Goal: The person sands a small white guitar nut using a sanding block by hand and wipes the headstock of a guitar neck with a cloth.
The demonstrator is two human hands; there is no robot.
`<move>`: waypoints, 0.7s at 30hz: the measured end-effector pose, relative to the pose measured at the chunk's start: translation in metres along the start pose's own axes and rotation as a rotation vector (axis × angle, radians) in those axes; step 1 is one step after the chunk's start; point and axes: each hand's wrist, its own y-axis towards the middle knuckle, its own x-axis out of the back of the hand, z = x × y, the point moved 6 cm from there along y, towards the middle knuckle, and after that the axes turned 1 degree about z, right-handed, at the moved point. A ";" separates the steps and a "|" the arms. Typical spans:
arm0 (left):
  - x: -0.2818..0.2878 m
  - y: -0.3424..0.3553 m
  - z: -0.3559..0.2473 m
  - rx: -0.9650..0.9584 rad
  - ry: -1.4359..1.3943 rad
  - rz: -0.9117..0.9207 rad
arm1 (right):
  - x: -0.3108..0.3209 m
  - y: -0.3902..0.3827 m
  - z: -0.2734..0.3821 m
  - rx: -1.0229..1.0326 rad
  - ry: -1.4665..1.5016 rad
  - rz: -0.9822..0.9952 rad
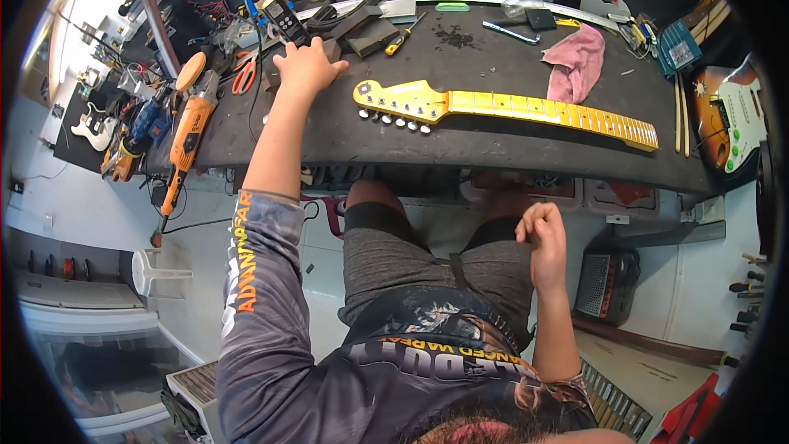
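Observation:
A guitar neck (pixel 542 107) with a glossy yellow finish lies fretboard up across the dark bench, its headstock (pixel 394 103) with tuning pegs pointing left. Beyond the headstock, my left hand (pixel 309 71) reaches over the bench with its fingers spread. It is nearest to a small brown block (pixel 330 50) and a black handheld device with a display (pixel 285 20); whether the fingertips touch either is unclear. My right hand (pixel 544 237) hovers above my lap, off the bench's near edge, fingers curled in and nothing visible in them.
A yellow-handled screwdriver (pixel 403 37), orange-handled scissors (pixel 244 78) and a pink cloth (pixel 575 64) lie on the bench. An orange power tool (pixel 189 136) hangs at its left end. A sunburst guitar body (pixel 727 115) stands at the right. A long metal ruler (pixel 493 2) lies toward the back.

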 end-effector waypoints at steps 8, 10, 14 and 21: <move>0.033 -0.019 0.023 0.042 -0.237 -0.214 | -0.047 0.013 0.008 -0.053 0.225 0.078; 0.054 -0.054 0.044 -0.022 -0.608 -0.390 | -0.052 0.014 0.006 -0.074 0.385 0.107; 0.020 -0.123 0.024 -0.174 -1.841 -0.155 | -0.062 0.022 -0.007 -0.139 0.508 0.150; 0.045 -0.307 -0.122 -1.095 -1.186 -0.316 | -0.102 0.012 0.007 -0.309 0.513 -0.043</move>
